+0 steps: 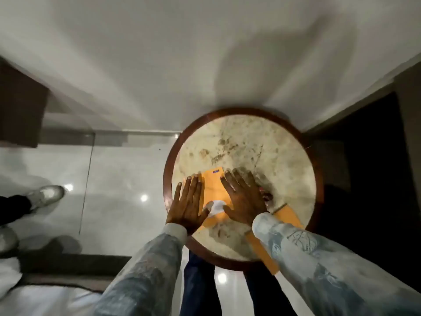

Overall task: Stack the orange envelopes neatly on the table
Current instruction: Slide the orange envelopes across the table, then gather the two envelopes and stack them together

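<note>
Both hands, left hand [185, 207] and right hand [242, 199], press flat with released fingers [230, 179] on the flat orange paper envelope [213, 188] lying on the round marble surface [250, 142] at lower centre of the frame.

Left hand [187, 205] and right hand [242, 197] lie palm-down, fingers spread (both arms extended forward).

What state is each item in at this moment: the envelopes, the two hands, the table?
orange envelope: flat on the table, pressed under both hands
second orange envelope: under the right forearm, overhanging the table edge
left hand: open, palm down
right hand: open, palm down
round table: upright, top stained
</note>
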`<state>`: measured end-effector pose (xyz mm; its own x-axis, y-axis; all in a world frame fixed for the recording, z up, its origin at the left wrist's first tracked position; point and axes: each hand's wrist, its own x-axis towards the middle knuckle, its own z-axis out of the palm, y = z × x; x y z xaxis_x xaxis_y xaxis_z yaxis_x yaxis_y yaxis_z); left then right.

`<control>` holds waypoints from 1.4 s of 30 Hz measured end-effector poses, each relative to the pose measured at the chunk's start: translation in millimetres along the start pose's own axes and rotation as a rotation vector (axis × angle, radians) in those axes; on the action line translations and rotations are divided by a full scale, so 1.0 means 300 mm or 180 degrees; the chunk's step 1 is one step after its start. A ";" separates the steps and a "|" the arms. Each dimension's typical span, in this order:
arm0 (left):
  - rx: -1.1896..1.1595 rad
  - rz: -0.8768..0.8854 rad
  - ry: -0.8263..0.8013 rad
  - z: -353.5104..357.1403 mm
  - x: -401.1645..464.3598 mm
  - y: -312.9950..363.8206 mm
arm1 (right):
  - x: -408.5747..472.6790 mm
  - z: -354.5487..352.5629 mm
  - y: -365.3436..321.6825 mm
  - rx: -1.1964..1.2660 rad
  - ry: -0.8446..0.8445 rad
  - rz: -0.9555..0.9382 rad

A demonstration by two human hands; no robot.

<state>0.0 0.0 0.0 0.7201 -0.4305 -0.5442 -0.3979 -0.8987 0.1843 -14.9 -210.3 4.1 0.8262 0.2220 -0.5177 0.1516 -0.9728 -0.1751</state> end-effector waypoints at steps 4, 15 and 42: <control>0.0148 -0.0045 -0.0344 0.171 0.038 -0.044 | 0.047 0.169 -0.001 -0.0150 -0.0242 0.0008; 0.0486 0.0585 0.0020 -0.044 0.435 -0.101 | 0.261 0.068 0.147 0.0142 0.0786 0.0636; -0.0295 0.0683 -0.0396 0.023 0.315 0.333 | -0.197 0.096 0.273 0.2110 0.0785 0.2900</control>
<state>24.3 -129.9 -38.5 0.5472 -0.6036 -0.5799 -0.4761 -0.7943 0.3774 -66.9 -301.2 -3.7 0.5773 -0.6351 -0.5132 -0.8102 -0.5234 -0.2638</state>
